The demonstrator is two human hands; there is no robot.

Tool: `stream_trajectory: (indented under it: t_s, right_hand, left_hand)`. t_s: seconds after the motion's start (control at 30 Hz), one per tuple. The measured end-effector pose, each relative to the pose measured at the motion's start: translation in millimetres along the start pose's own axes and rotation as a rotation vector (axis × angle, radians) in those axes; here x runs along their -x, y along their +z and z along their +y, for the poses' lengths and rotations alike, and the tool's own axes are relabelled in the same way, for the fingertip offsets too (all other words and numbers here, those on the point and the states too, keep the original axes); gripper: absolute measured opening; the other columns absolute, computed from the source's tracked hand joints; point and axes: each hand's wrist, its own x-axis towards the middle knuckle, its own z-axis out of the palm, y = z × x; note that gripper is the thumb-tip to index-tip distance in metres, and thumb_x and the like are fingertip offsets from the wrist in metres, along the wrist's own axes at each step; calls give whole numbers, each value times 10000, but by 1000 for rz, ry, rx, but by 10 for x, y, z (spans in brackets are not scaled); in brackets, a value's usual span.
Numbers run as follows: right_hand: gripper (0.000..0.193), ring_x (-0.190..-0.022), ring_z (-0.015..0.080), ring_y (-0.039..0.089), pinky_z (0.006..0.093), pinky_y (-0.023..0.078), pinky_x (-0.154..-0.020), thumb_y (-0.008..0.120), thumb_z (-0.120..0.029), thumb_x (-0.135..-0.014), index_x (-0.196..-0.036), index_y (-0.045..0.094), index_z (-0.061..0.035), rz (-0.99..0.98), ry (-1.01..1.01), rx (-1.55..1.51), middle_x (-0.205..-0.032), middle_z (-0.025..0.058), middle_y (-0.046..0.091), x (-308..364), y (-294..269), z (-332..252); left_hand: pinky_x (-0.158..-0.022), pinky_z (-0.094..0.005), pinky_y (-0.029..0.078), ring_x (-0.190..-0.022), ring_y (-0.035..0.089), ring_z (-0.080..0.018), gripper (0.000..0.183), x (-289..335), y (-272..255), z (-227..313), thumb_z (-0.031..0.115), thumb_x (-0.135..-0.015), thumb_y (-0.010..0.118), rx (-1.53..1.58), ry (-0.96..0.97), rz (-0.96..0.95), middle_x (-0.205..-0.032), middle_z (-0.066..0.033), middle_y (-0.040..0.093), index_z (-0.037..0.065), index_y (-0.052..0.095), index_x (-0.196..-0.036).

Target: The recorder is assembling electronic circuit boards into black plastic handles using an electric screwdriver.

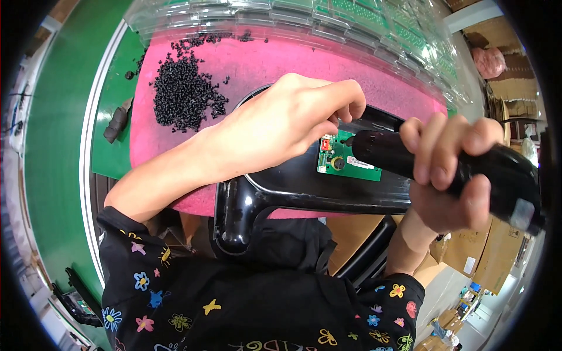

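Observation:
My right hand (448, 167) is wrapped round a black powered screwdriver (380, 149), which lies nearly level, its tip pointing left over a green circuit board (366, 169). The board, with a red connector and a round coin-like part, sits inside a glossy black plastic housing (287, 190). My left hand (304, 111) hovers above the board beside the screwdriver's tip, its fingers curled and closed. Whatever those fingertips hold is hidden or too small to make out. The housing rests on a pink mat (175, 155) and juts past its near edge.
A heap of small black screws (184, 96) lies on the mat's left, some scattered toward the back. Clear plastic trays (304, 23) with green boards stand along the far side. A dark lump (117, 124) lies left of the mat. Cardboard boxes (489, 257) stand at right.

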Motion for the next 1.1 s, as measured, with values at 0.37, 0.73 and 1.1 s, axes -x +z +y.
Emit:
stream_trajectory:
  t_s: [0.37,0.73,1.1]
  right_hand:
    - [337,-587,137,473,304,413,-589,674,-212,-843,-1023,435,-56,51,64,-32,-696,42,503,-46,64,150]
    - [346,-559,121,438,273,394,-556,662,-205,-859,-1057,439,-30,58,54,-69,-677,37,475,-82,124,277]
    - [299,-572,56,443,260,341,-693,692,-315,-791,-957,518,-137,173,-113,-251,-640,-71,492,82,132,-133]
  left_hand:
    - [-650,-411,478,-769,612,-379,242,54,-23,24,-123,-767,561,-95,-2,-4,-817,-183,609,-24,561,-988]
    - [-694,-427,483,-827,612,-389,248,83,-19,-61,-68,-778,607,-112,-37,-52,-864,-182,610,-24,563,-1017]
    - [-700,-387,524,-859,637,-320,444,15,35,6,-72,-750,679,75,178,-62,-973,-143,628,35,556,-1163]
